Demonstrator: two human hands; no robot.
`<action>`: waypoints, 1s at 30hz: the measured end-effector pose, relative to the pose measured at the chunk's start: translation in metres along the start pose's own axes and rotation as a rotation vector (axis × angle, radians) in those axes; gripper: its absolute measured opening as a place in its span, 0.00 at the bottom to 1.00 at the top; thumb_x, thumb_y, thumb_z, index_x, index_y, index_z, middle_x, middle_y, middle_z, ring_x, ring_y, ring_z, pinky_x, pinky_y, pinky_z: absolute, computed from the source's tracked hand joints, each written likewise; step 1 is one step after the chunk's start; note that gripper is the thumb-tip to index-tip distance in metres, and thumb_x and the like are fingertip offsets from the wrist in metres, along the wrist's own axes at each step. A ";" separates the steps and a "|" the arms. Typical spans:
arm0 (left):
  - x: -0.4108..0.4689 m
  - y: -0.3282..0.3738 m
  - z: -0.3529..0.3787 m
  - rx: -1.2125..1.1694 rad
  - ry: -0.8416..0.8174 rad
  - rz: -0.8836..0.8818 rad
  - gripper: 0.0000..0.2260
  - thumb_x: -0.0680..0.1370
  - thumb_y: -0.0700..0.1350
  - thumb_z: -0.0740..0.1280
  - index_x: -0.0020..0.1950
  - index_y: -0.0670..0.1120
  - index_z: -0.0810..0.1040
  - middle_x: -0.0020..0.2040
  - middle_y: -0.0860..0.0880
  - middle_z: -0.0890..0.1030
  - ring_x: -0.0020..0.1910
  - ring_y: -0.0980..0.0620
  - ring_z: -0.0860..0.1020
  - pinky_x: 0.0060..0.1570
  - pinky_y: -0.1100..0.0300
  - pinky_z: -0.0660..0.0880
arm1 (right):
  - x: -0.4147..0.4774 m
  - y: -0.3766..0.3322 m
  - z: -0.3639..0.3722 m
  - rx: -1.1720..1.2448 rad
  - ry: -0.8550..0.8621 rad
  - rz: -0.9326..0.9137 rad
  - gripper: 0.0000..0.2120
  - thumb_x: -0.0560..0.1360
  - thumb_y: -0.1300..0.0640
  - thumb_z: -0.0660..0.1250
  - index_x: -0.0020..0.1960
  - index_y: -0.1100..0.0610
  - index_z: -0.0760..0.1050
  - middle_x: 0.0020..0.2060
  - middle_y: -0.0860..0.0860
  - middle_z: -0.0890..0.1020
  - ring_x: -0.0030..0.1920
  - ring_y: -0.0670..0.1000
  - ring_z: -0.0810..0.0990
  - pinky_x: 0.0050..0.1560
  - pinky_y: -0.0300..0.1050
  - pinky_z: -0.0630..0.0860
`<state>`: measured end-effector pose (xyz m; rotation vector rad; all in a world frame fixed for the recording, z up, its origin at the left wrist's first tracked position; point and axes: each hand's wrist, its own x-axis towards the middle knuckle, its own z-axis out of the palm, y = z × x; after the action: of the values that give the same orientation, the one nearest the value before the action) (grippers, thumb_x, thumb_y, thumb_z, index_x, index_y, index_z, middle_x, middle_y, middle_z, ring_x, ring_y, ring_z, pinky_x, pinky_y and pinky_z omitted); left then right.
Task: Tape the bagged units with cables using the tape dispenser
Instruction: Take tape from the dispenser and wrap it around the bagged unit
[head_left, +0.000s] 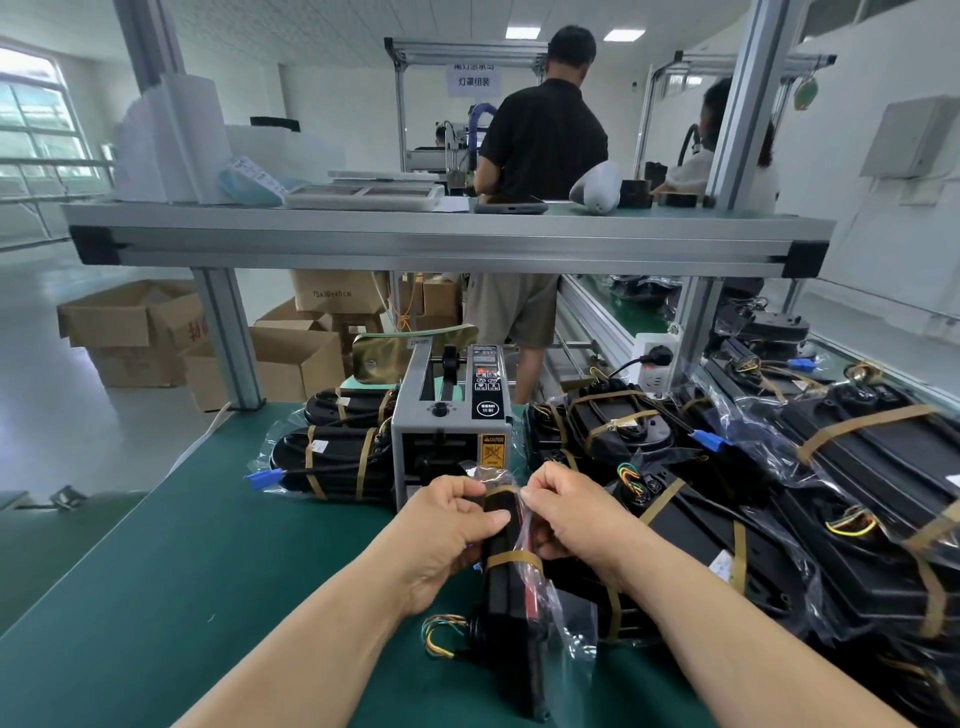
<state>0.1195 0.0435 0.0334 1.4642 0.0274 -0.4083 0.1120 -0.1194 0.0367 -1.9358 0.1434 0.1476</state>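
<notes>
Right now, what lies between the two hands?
The black bagged unit, banded with brown tape, lies between the left hand and right hand; the head view shows it.

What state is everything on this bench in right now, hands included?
bagged unit, held on edge, two tape bands around it.
left hand, grips the unit's side.
right hand, pinches the bag near the unit's far end.
tape dispenser, upright, tape roll mounted; on or off unclear.
left stack, units bagged and taped.
right pile, units bagged and taped.
power plug, plugged in.
cardboard boxes, flaps open.
</notes>
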 end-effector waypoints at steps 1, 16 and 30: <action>-0.003 -0.002 0.002 0.011 0.017 0.028 0.16 0.75 0.33 0.72 0.60 0.42 0.73 0.43 0.44 0.77 0.40 0.49 0.78 0.42 0.56 0.76 | -0.002 -0.001 0.000 -0.013 0.012 0.010 0.10 0.80 0.47 0.63 0.45 0.52 0.71 0.38 0.51 0.79 0.34 0.46 0.78 0.35 0.39 0.77; -0.065 -0.037 -0.037 0.198 0.386 0.318 0.07 0.77 0.39 0.71 0.49 0.52 0.81 0.45 0.52 0.85 0.47 0.53 0.82 0.43 0.63 0.76 | -0.039 -0.017 -0.028 -0.157 -0.286 -0.040 0.27 0.66 0.63 0.75 0.63 0.47 0.78 0.52 0.52 0.86 0.52 0.54 0.86 0.52 0.51 0.83; -0.103 -0.012 -0.109 0.141 0.012 0.523 0.17 0.68 0.45 0.76 0.56 0.57 0.83 0.53 0.48 0.86 0.53 0.50 0.84 0.51 0.64 0.78 | -0.032 -0.044 0.012 0.227 -0.727 -0.278 0.29 0.73 0.70 0.70 0.71 0.53 0.73 0.66 0.58 0.80 0.66 0.57 0.79 0.63 0.47 0.77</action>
<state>0.0455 0.1744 0.0361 1.5461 -0.3743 0.0270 0.0875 -0.0914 0.0786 -1.5507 -0.5646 0.6060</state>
